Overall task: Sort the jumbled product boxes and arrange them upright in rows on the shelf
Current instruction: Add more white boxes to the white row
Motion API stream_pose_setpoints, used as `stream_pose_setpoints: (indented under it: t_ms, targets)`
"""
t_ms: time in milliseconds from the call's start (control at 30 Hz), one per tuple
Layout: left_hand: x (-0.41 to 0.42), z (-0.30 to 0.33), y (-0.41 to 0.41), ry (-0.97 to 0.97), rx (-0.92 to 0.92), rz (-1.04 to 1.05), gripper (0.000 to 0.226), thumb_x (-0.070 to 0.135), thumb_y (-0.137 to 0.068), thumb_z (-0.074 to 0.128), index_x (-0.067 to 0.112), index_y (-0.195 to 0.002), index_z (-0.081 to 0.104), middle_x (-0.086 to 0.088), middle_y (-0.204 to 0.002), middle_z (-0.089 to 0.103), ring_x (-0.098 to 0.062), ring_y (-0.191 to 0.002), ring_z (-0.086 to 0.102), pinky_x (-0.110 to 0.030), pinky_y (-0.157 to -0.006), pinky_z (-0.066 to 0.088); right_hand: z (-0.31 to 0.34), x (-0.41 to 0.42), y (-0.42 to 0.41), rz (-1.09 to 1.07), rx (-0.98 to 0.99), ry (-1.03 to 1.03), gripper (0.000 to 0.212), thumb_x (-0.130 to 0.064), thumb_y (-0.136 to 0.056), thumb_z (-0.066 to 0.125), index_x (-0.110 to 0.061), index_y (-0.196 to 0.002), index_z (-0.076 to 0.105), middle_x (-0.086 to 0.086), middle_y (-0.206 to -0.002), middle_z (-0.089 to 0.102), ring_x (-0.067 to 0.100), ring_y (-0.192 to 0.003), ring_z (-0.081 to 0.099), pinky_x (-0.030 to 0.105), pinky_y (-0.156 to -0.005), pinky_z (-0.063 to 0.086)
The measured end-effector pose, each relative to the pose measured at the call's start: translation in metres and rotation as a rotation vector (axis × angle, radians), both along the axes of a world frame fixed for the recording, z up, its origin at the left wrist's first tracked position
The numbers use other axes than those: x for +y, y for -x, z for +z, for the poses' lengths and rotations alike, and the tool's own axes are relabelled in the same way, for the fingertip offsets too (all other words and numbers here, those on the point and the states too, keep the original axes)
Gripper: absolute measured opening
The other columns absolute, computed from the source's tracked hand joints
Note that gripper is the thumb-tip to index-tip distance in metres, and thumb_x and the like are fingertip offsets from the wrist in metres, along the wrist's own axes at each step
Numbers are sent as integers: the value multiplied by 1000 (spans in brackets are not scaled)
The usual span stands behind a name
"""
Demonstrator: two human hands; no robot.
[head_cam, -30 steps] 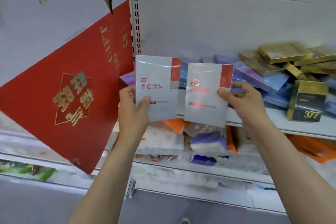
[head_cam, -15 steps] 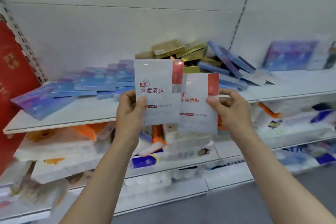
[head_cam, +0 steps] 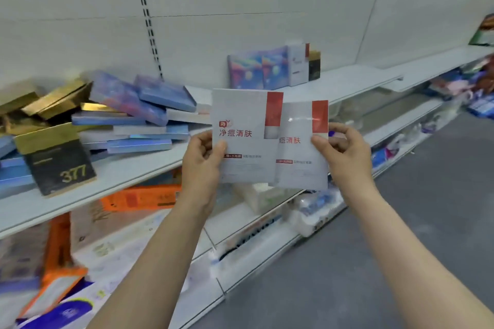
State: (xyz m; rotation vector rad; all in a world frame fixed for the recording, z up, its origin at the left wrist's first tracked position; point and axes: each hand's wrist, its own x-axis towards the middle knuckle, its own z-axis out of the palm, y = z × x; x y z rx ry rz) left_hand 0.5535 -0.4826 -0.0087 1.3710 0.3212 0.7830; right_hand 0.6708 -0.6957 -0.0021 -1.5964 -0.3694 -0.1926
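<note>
My left hand (head_cam: 203,160) grips a flat white box with a red corner patch (head_cam: 246,125) by its left edge. My right hand (head_cam: 344,152) pinches a second, matching white box (head_cam: 302,147) by its right edge. Both boxes are held upright in front of the shelf (head_cam: 342,83), the left one overlapping the right one. On the shelf behind them stands a short upright row: colourful boxes (head_cam: 258,68), a white box (head_cam: 298,64) and a dark box (head_cam: 314,65). To the left lies a jumbled pile of blue boxes (head_cam: 139,115) and gold boxes (head_cam: 53,100).
A black and gold box marked 377 (head_cam: 57,160) leans at the pile's front. Lower shelves hold orange packs (head_cam: 139,199) and white tissue packs (head_cam: 315,211). A slotted upright (head_cam: 145,16) runs up the back wall. Grey floor (head_cam: 401,248) lies at the right.
The view has swung right along the shelf; the red sign is gone and the upright row has come into sight. The two white boxes have come together and now overlap.
</note>
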Motion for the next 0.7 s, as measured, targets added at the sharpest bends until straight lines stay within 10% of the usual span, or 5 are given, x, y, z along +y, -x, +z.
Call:
stream_pose_setpoints:
  t_ms: [700]
  targets:
    - [-96, -5, -464, 47, 56, 58, 21, 15, -94, 59, 35, -101, 54, 6, -99, 71, -11, -90, 68, -28, -74, 53, 15, -106, -456, 22, 84, 7, 28, -23, -86, 75, -23, -109, 59, -2, -84, 76, 9, -76, 73, 16, -56, 54]
